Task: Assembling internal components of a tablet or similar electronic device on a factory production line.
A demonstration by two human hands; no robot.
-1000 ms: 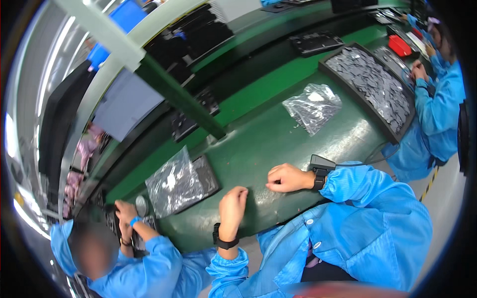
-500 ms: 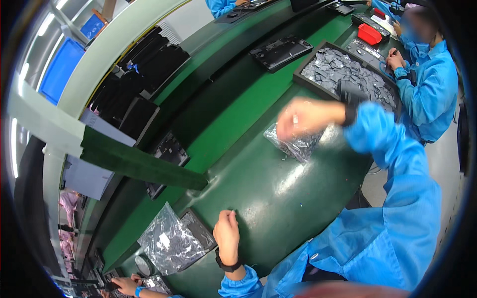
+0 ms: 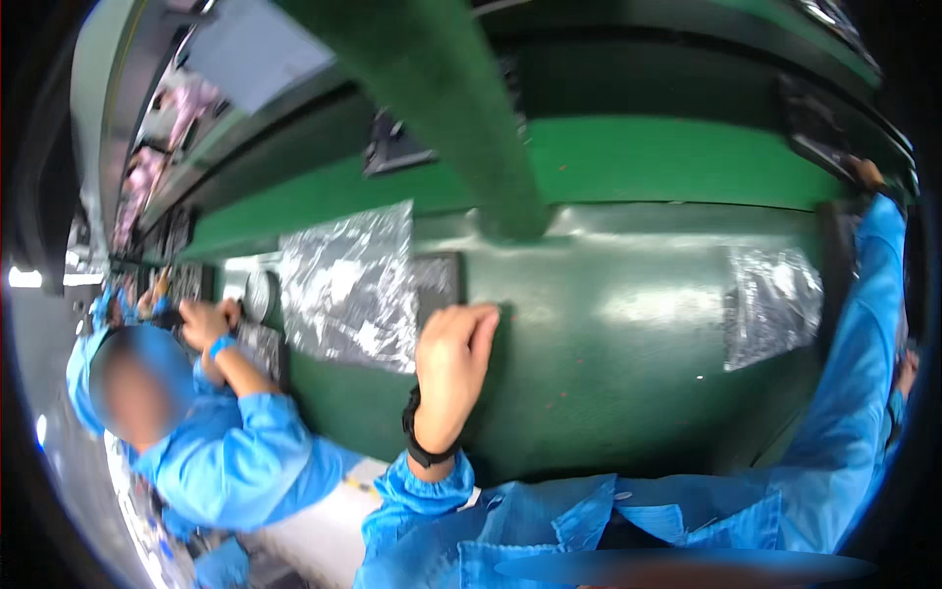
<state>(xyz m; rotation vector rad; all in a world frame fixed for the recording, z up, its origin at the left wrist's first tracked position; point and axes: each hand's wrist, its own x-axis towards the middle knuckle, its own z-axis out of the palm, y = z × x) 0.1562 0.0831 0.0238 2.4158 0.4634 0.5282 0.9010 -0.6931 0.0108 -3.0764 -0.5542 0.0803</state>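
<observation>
My left hand (image 3: 453, 363) is over the green bench, its fingers curled in and the thumb pressed close; whatever they may hold is hidden. Just beyond it lies a dark shallow tray (image 3: 439, 280), partly covered by a clear plastic bag (image 3: 348, 290) with pieces under or inside it. My right arm stretches far out to the right. At its end my right hand (image 3: 867, 175) meets the near corner of a dark, flat laptop-like housing (image 3: 816, 126) on the bright green strip. Its fingers are too small and blurred to read.
A second clear bag with dark pieces (image 3: 773, 302) rests on the bench at right. A green post (image 3: 481, 128) rises from the bench. Another dark housing (image 3: 397, 142) lies behind it. At left a co-worker in blue (image 3: 235, 452) handles parts near a round dish (image 3: 259, 294).
The view has swung left. My right hand has left the small bag and reached out to the dark housing. My left hand stays curled near the tray.
</observation>
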